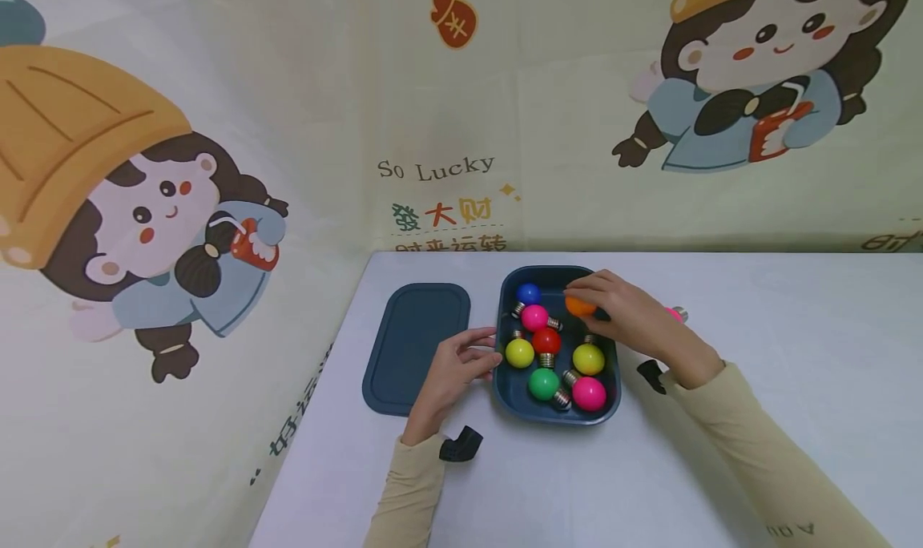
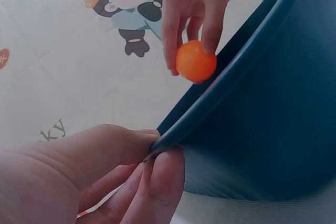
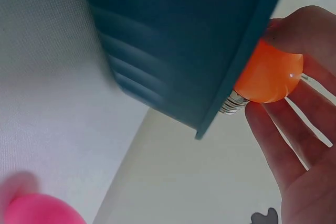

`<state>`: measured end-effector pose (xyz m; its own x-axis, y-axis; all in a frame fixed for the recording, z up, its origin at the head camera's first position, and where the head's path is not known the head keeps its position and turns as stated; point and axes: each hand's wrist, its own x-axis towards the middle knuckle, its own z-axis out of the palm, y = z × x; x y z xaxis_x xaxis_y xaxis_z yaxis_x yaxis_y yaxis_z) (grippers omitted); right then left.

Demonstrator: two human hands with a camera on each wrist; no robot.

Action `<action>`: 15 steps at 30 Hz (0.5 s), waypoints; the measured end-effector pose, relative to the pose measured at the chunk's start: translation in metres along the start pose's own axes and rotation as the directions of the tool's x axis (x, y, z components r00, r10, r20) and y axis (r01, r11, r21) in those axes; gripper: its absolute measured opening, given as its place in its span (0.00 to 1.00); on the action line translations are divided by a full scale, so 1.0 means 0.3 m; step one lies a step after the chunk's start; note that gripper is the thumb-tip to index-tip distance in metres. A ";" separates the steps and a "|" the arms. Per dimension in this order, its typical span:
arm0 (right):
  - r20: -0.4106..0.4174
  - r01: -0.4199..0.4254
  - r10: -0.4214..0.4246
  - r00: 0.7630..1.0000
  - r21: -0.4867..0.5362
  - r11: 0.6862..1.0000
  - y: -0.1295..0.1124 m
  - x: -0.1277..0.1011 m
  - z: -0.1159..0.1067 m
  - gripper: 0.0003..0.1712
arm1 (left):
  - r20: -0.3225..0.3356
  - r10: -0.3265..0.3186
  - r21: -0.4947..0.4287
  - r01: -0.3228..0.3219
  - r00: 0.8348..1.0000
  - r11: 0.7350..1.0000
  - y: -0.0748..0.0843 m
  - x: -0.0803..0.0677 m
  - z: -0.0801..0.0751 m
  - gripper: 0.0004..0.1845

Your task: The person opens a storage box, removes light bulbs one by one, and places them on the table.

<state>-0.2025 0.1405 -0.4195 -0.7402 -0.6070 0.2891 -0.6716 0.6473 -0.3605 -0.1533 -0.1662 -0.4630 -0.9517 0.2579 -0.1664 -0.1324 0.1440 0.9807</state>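
My right hand (image 1: 629,312) pinches an orange light bulb (image 1: 579,306) over the far right part of a dark blue tray (image 1: 566,279). In the right wrist view the bulb's ribbed metal base (image 3: 232,103) points toward the tray's rim. My left hand (image 1: 456,365) grips the tray's left rim, with the thumb on top and fingers beneath in the left wrist view. Inside the tray lie several bulbs: a blue one (image 1: 529,294), a red one (image 1: 546,340), a green one (image 1: 544,384), and pink (image 1: 589,393) and yellow (image 1: 520,353) ones.
A flat dark blue lid (image 1: 417,348) lies on the white table left of the tray. Another pink bulb (image 1: 675,314) rests on the table to the right, partly behind my right hand. A cloth printed with cartoon figures (image 1: 447,115) hangs behind the table.
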 end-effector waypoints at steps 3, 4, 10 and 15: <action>-0.025 -0.004 0.004 1.000 0.006 1.000 -0.010 -0.011 -0.015 0.26 | -0.003 0.001 -0.002 -0.001 1.000 1.000 0.001 0.002 -0.002 0.25; -0.033 -0.007 0.007 0.999 0.011 1.000 -0.013 -0.015 -0.021 0.26 | -0.003 0.003 -0.003 -0.003 1.000 1.000 0.001 0.002 -0.002 0.25; -0.068 -0.039 0.040 0.997 0.018 0.999 -0.019 -0.050 -0.057 0.28 | 0.006 0.007 -0.010 -0.007 1.000 1.000 0.004 0.006 -0.002 0.26; -0.098 -0.044 0.045 0.994 0.011 0.999 -0.018 -0.078 -0.075 0.29 | 0.005 0.003 -0.005 -0.003 1.000 1.000 0.008 0.007 -0.004 0.26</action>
<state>-0.1823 0.1618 -0.4042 -0.7693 -0.5292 0.3579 -0.6378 0.6683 -0.3828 -0.1560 -0.1664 -0.4609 -0.9507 0.2632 -0.1640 -0.1310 0.1387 0.9816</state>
